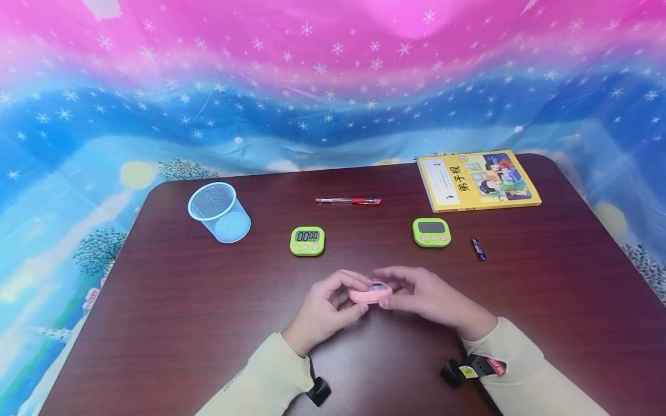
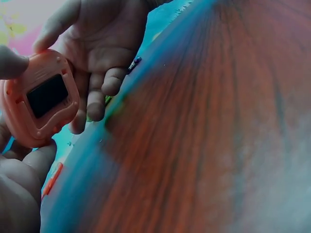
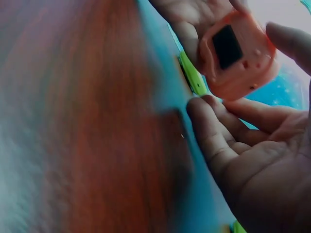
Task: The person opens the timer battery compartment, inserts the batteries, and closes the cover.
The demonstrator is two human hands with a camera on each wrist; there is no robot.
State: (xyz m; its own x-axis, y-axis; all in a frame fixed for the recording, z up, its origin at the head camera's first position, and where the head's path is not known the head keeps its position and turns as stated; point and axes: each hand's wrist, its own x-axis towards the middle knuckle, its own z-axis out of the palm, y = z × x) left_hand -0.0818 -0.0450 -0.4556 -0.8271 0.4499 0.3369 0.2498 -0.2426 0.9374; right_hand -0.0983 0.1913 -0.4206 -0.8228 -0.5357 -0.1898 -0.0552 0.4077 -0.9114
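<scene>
A pink digital timer (image 1: 370,293) is held just above the table between both hands, its blue buttons upward in the head view. My left hand (image 1: 326,308) grips its left side, fingers over the top and thumb below. At the right edge, my right hand (image 1: 424,299) pinches the timer between thumb and fingers, the other fingers loosely bent. Both wrist views show the timer's underside, with a dark rectangle (image 2: 47,95) set into the pink casing (image 3: 250,58).
Beyond the hands lie two green timers, the left one (image 1: 307,241) reading zeros and the right one (image 1: 431,233) with a blank screen. A small battery (image 1: 478,249) lies right of it. Farther back are a blue mesh pen cup (image 1: 231,222), red pen (image 1: 348,201) and yellow book (image 1: 478,181).
</scene>
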